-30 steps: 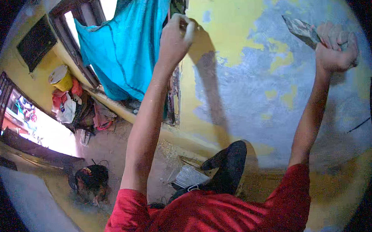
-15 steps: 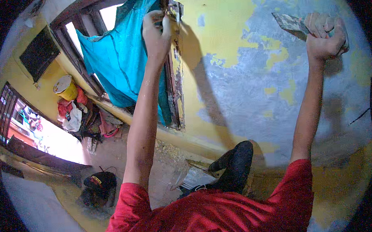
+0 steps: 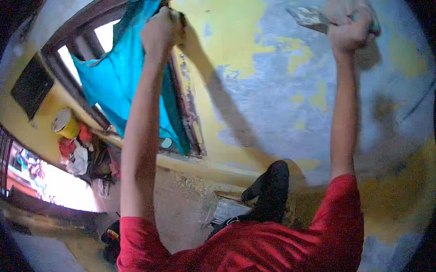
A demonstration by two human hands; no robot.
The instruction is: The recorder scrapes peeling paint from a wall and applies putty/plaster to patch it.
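My right hand [image 3: 352, 28] is raised at the upper right, its fingers wrapped round the handle of a scraper [image 3: 309, 19]. The scraper's flat, smeared blade points left, in front of the patchy wall [image 3: 255, 100]. Up at the window's right edge, my left hand [image 3: 160, 34] is closed beside the top of a teal cloth [image 3: 113, 77]. Its fingertips face away, so what they hold, if anything, is hidden. The cloth hangs across the dark window frame [image 3: 187, 105].
Flaked debris [image 3: 193, 183] lies on the floor along the wall. A pale flat-topped object [image 3: 228, 209] is beside my leg [image 3: 269, 187]. Left, a yellow bucket [image 3: 65, 124] stands above piled cloths [image 3: 78, 159], near a bright doorway [image 3: 59, 184]. A dark cap [image 3: 111, 235] is at lower left.
The view has shifted, and both arms appear further left. My left hand has turned and its fingers have closed in by the window edge. The scraper stays in my right hand.
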